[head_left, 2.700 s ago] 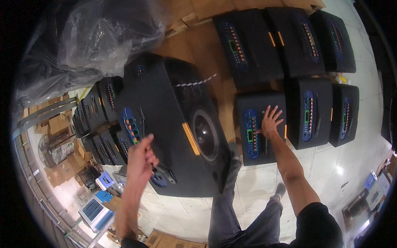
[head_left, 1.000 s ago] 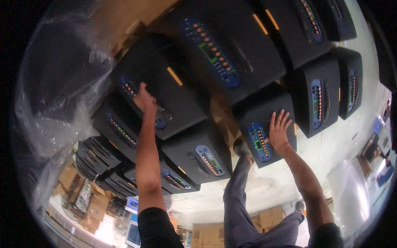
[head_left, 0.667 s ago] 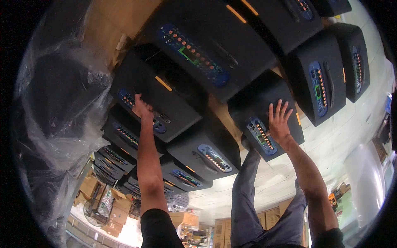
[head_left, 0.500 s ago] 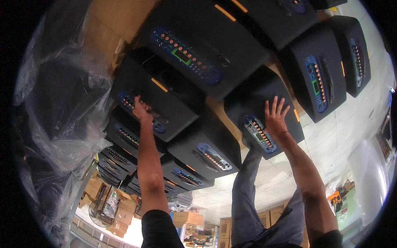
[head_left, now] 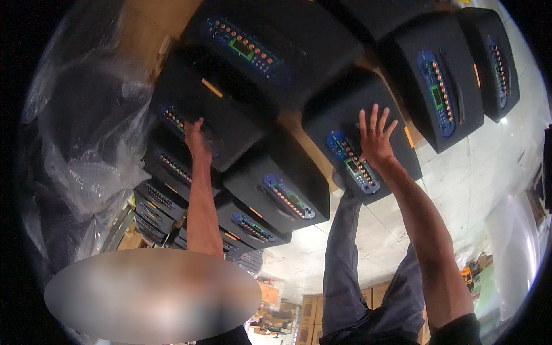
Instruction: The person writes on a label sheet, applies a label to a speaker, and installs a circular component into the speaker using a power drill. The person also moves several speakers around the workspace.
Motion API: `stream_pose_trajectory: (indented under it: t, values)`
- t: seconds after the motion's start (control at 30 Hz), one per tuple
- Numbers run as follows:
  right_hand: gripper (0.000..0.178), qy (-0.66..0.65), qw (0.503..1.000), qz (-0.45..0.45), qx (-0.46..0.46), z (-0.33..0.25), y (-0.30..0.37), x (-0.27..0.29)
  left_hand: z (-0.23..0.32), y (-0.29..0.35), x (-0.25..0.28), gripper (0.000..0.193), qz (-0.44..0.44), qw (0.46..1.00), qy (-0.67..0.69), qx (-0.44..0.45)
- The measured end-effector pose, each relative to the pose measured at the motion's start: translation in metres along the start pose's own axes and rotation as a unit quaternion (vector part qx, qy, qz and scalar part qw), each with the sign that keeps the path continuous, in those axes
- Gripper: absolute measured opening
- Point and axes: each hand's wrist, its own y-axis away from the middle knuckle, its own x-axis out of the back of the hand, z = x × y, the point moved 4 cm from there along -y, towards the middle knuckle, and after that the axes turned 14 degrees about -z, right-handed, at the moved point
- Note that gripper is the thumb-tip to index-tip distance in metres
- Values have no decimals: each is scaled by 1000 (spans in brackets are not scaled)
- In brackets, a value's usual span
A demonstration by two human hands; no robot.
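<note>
My left hand (head_left: 198, 144) is at the knob panel (head_left: 173, 117) of a black speaker cabinet (head_left: 236, 123) on the left, fingers bent together. What they hold, if anything, is hidden. My right hand (head_left: 377, 137) lies spread on the face of another black speaker cabinet (head_left: 328, 109), fingers apart, holding nothing. Its thumb is beside a blue-edged control panel (head_left: 353, 163) with a row of orange-tipped knobs and a small display. A larger cabinet (head_left: 310, 40) stands beyond both hands, its panel (head_left: 244, 48) showing a green-framed display.
More black cabinets (head_left: 282, 192) stand in rows on the left, with others (head_left: 440, 75) at the right. Clear plastic sheeting (head_left: 86, 149) drapes over dark stacks at far left. White floor tiles (head_left: 391, 227) lie around my legs (head_left: 342, 259). Cardboard boxes (head_left: 309, 310) appear at the bottom.
The cabinets and both hands sit slightly higher and further left in view. The fingers of my left hand point more upward. My right hand stays spread on its cabinet.
</note>
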Motion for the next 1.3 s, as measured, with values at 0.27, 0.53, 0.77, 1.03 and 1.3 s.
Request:
stream_pose_trajectory:
  t: [0.27, 0.53, 0.77, 1.03, 1.3]
  values:
    - [143, -19, 998, 51, 13, 4, -1, -5, -70, 225, -34, 52, -182, 968, -169, -33]
    - [142, -58, 994, 20, 89, 14, 11, -6, -305, 707, -32, 38, -150, 951, -207, 177]
    - [98, -25, 961, 122, 249, 200, 146, -127, -457, 1116, -145, 31, -186, 897, -138, 376]
    - [64, 154, 965, -210, 5, 386, 418, -335, -479, 1150, -247, 30, -18, 880, 185, 437]
    - [54, 226, 962, -143, 56, 189, 494, -360, -562, 1180, -233, 32, 103, 823, 413, 377]
